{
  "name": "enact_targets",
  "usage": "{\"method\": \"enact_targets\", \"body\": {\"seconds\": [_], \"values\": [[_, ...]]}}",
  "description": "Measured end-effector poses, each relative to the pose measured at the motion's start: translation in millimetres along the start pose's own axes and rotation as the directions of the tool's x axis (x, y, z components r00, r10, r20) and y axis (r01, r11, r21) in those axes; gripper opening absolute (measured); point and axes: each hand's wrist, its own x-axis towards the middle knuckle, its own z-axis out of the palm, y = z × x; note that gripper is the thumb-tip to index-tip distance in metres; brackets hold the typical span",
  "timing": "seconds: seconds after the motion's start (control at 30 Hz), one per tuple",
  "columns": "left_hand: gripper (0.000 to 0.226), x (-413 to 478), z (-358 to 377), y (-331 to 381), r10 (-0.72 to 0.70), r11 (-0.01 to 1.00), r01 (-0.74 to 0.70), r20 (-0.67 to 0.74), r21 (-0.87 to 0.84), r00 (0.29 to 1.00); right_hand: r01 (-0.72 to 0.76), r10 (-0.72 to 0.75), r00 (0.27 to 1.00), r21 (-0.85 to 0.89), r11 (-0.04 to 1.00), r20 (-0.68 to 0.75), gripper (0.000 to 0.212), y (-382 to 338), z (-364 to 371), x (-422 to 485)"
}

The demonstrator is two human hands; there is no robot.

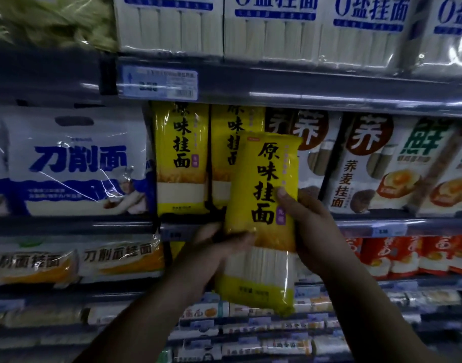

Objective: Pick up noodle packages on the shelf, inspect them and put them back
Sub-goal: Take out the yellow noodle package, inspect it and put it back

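A yellow noodle package [264, 205] with black lettering and a clear window is held upright in front of the middle shelf [355, 227]. My left hand [214, 252] grips its left edge, thumb across the front. My right hand [311, 231] grips its right edge, thumb on the front near the lettering. Two matching yellow packages [181, 158] stand on the shelf behind it, the second partly hidden by the held one.
White and blue noodle bags [75, 163] stand to the left, buckwheat noodle packs [361, 163] to the right. White packs [272, 24] fill the shelf above, orange-trimmed bags [120, 260] and red packs [408, 255] the shelf below. A price tag [159, 82] sits on the upper rail.
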Motion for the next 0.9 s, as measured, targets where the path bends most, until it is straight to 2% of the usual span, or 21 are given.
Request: {"method": "enact_targets", "body": {"seconds": [0.1, 0.2, 0.27, 0.33, 0.43, 0.53, 0.6, 0.63, 0.77, 0.9], "values": [[0.069, 11.5, -6.1, 13.2, -0.003, 0.993, -0.007, -0.086, -0.117, 0.996, -0.027, 0.032, 0.999, -0.113, 0.993, 0.038, 0.061, -3.7, -9.6, 8.7], [0.048, 17.1, -11.1, 26.1, 0.06, 0.992, -0.067, -0.069, -0.104, 0.996, -0.116, 0.152, 0.975, -0.211, 0.971, 0.163, 0.076, -2.4, -21.5, 4.9], [0.047, 20.1, -15.2, 28.3, 0.075, 0.994, -0.081, -0.082, -0.07, 0.994, -0.096, 0.166, 0.944, -0.244, 0.965, 0.285, 0.062, -2.4, -21.9, -0.8], [0.057, 23.6, -18.6, 27.6, 0.051, 0.998, -0.055, -0.098, -0.037, 0.994, -0.043, 0.133, 0.931, -0.26, 0.965, 0.34, 0.04, -5.1, -17.5, -2.9], [0.07, 25.0, -20.3, 32.2, 0.069, 0.997, -0.063, -0.112, 0.054, 0.991, 0.028, 0.076, 0.946, -0.312, 0.95, 0.316, 0.031, -8.3, -16.7, -0.1], [0.045, 23.8, -26.3, 45.3, 0.1, 0.986, -0.095, -0.029, 0.137, 0.995, 0.071, 0.054, 0.955, -0.402, 0.913, 0.292, 0.02, -13.1, -16.8, 4.6], [0.044, 24.6, -30.8, 55.4, 0.156, 0.955, -0.167, 0.066, 0.247, 0.986, 0.109, 0.033, 0.963, -0.501, 0.859, 0.266, 0.021, -16.3, -10.4, 11.8], [0.048, 28.1, -32.7, 58.8, 0.203, 0.925, -0.215, 0.071, 0.313, 0.977, 0.125, 0.006, 0.97, -0.52, 0.845, 0.242, 0.024, -16.8, -6.3, 17.5], [0.058, 57.2, -34.0, 69.7, 0.417, 0.838, -0.334, -0.111, 0.432, 0.902, 0.174, -0.124, 0.984, -0.52, 0.836, 0.13, 0.031, -11.9, 9.6, 50.1], [0.042, 86.9, -26.4, 75.4, 0.507, 0.769, -0.399, -0.096, 0.499, 0.857, 0.262, -0.256, 0.962, -0.614, 0.745, 0.1, 0.04, -11.5, 9.7, 80.3]]}}
